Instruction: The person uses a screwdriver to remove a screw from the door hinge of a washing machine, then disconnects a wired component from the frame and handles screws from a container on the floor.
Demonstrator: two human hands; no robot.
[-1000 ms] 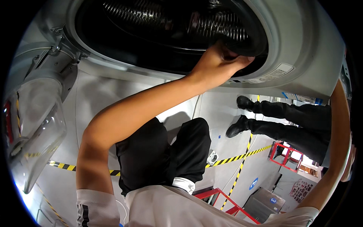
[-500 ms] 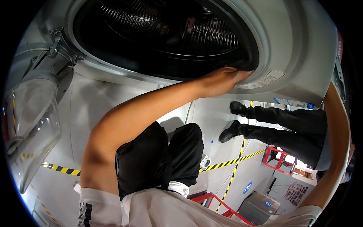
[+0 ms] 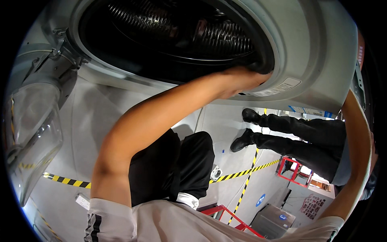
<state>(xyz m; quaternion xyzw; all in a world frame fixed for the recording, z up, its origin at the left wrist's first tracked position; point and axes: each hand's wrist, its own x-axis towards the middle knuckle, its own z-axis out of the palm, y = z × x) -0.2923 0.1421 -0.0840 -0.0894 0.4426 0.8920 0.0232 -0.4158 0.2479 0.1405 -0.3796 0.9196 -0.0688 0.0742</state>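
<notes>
Head view: left hand [image 3: 244, 80] at lower right rim of the round opening, touching the black rubber seal [image 3: 265, 52]; fingers hidden, can't tell if pinching or loose. Right forearm [image 3: 358, 141] reaches up beside the grey washing machine [image 3: 304, 52], right hand hidden, state can't tell. Clear door [image 3: 38, 129] open at left, metal drum [image 3: 225, 43] inside

The person wears a pale grey short-sleeved cloth shirt [image 3: 173, 222] — black stripes [image 3: 96, 228] mark its left sleeve [image 3: 117, 213]. The black trousers [image 3: 195, 161] look plain; the left hand [image 3: 244, 80] is bare.
</notes>
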